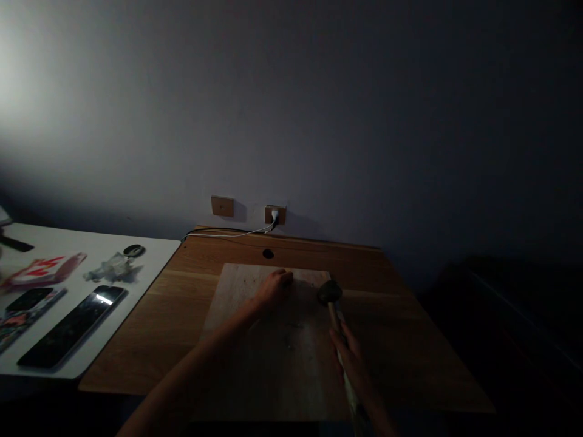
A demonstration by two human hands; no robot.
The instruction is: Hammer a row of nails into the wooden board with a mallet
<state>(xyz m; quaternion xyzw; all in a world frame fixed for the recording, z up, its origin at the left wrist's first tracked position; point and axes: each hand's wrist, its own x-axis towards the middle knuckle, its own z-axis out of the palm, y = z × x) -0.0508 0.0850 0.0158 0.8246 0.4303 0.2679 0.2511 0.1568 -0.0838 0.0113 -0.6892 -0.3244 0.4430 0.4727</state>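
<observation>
My right hand is wrapped round the pale handle of a mallet. Its dark rounded head is over the right edge of a flat wooden board. Up near the far side of that board, my left hand rests with its fingers bent and closed together. Whatever the left fingers hold, if anything, is too dark and small to make out. Several small dark specks or bits show on the board between the two hands. The lower part of the board lies in deep shadow.
The board lies on a brown wooden desk against the wall. On the white table to the left are a dark phone-like slab, a crumpled clear bag and a red-and-white packet. Cables run to a wall socket.
</observation>
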